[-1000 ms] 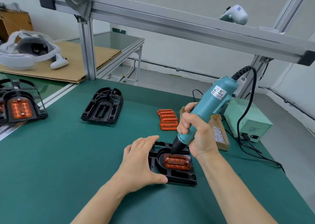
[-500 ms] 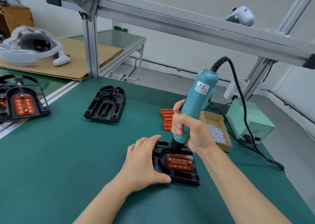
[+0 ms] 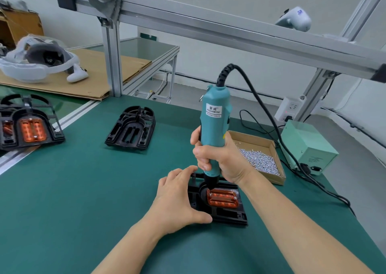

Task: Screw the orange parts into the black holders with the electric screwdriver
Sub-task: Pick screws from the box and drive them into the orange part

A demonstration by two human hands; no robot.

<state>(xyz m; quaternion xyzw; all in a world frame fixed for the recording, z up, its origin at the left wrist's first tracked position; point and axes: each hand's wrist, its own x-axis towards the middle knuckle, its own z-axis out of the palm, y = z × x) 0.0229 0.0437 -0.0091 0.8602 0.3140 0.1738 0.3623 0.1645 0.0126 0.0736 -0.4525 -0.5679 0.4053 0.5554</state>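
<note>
Your right hand (image 3: 219, 159), fist wrapped around the electric screwdriver (image 3: 216, 127), has swung it from a rightward lean to nearly upright, so its tip now sits on the left end of the orange part (image 3: 222, 197), likely ready to drive. That part lies in the near black holder (image 3: 221, 213), which your left hand (image 3: 177, 200) steadies with fingers spread flat along its left edge.

I see the electric screwdriver (image 3: 215, 127) swing from a rightward lean to nearly upright at frame centre, its tip now down at the upper-left corner of the orange part (image 3: 222, 198). My right hand (image 3: 219, 159) rises with it, hiding the orange stack behind.
</note>
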